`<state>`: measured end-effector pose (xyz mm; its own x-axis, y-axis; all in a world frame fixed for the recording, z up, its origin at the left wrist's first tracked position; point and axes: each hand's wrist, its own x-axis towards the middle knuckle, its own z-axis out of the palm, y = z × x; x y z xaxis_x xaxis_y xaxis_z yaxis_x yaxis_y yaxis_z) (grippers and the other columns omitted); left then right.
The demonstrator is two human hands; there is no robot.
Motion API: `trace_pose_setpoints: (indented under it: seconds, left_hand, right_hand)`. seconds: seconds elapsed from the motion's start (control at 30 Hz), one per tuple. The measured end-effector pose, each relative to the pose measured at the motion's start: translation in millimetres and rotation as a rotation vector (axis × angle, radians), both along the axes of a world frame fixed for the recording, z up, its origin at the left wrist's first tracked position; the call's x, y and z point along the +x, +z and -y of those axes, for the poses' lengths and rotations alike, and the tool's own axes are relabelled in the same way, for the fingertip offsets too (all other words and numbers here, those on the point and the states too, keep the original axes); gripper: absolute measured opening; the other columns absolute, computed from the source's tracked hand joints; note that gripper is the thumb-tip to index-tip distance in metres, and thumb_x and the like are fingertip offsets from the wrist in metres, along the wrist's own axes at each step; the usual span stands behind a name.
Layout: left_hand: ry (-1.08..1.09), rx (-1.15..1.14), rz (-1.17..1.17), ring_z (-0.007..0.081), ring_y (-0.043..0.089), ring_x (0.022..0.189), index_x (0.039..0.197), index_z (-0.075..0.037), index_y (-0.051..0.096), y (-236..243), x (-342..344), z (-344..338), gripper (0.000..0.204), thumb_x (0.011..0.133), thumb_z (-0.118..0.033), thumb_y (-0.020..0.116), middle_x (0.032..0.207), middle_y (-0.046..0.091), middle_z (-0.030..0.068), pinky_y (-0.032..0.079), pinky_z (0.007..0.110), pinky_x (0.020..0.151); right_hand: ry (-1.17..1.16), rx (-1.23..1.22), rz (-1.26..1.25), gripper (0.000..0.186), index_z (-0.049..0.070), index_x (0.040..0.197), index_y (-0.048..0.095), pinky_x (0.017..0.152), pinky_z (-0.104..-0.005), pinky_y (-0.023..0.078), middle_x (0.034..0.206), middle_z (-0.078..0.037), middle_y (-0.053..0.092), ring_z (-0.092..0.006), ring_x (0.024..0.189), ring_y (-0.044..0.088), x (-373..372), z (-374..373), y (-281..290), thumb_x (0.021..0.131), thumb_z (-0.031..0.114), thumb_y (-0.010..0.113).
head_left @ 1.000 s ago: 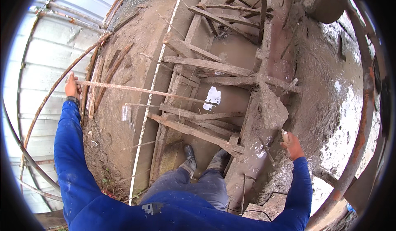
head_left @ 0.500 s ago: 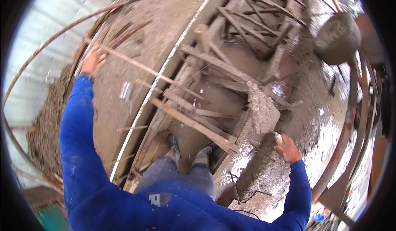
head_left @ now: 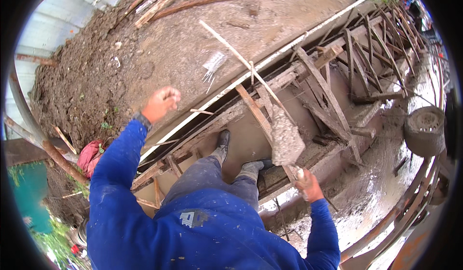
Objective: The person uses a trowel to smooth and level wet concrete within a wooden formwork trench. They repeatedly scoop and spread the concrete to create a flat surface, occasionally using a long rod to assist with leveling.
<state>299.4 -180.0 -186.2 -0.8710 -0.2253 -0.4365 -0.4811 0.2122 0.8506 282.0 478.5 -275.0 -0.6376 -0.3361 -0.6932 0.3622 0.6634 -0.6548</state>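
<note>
My right hand [head_left: 308, 187] is closed round the pale handle of a trowel [head_left: 288, 137]. Its pointed blade is coated in wet grey mortar and hangs over the wooden formwork, partly covering a crosspiece. On the other side, my left hand [head_left: 162, 104] is raised over the dirt beside the trench, fingers curled in and nothing visible in them. A thin wooden stick [head_left: 224, 41] lies across the trench's white-topped edge [head_left: 231, 90], one end passing behind the blade. Below me, my boots [head_left: 223, 142] stand between the boards in grey muddy liquid.
Crossed timber braces [head_left: 325, 89] span the trench ahead. To the right stand a mud-caked round container [head_left: 424, 130] and curved rusty bars [head_left: 386, 226]. Loose planks [head_left: 212, 7] lie on the dirt at the far left, near a soil heap [head_left: 91, 67] and a red cloth [head_left: 90, 158].
My view has turned, bringing more of the trench and soil heap into sight. My left hand has drawn in from outstretched, its fingers more curled. The right hand still grips the trowel.
</note>
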Motion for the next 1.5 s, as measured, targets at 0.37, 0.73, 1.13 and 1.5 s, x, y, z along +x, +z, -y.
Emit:
trace_pose_setpoints:
  seconds: [0.37, 0.73, 1.13, 1.5]
  left_hand:
    - [-0.006, 0.001, 0.418, 0.0118, 0.065, 0.075, 0.105, -0.002, 0.066, -82, 222, 38, 0.016, 0.095, -0.014, 0.065, 0.088, 0.068, 0.0029, 0.054, 0.032, 0.072]
    - [-0.077, 0.076, 0.372, 0.0115, 0.064, 0.086, 0.113, -0.003, 0.066, -131, 321, 27, 0.019, 0.099, -0.015, 0.065, 0.095, 0.068, 0.003, 0.054, 0.03, 0.082]
    - [0.273, 0.365, 0.585, 0.0112, 0.065, 0.077, 0.114, -0.005, 0.068, -164, 390, -1, 0.018, 0.1, -0.015, 0.065, 0.093, 0.068, 0.0017, 0.054, 0.03, 0.074]
    - [0.265, 0.426, 0.619, 0.0116, 0.065, 0.078, 0.115, -0.002, 0.065, -186, 390, 7, 0.023, 0.099, -0.019, 0.064, 0.096, 0.068, 0.0028, 0.053, 0.031, 0.074]
  right_hand:
    - [0.35, -0.028, 0.036, 0.04, 0.001, 0.11, 0.056, 0.072, -0.0408, 0.05, 0.082, -0.012, 0.057, -0.0202, 0.078, 0.058, 15, 155, -54, 0.083, 0.018, 0.08]
    - [0.689, 0.028, 0.031, 0.036, 0.001, 0.102, 0.056, 0.074, -0.0483, 0.048, 0.086, -0.023, 0.062, -0.0442, 0.08, 0.058, -14, 250, -43, 0.083, 0.024, 0.077]
    - [0.162, -0.202, 0.884, 0.015, 0.005, 0.094, 0.06, 0.046, -0.0371, 0.047, 0.077, -0.012, 0.063, -0.0217, 0.055, 0.06, -32, 454, -160, 0.099, 0.018, 0.058]
    - [0.077, -0.132, 0.795, 0.013, 0.005, 0.092, 0.06, 0.052, -0.035, 0.052, 0.078, -0.006, 0.061, -0.0206, 0.064, 0.065, -17, 442, -107, 0.096, 0.017, 0.064]
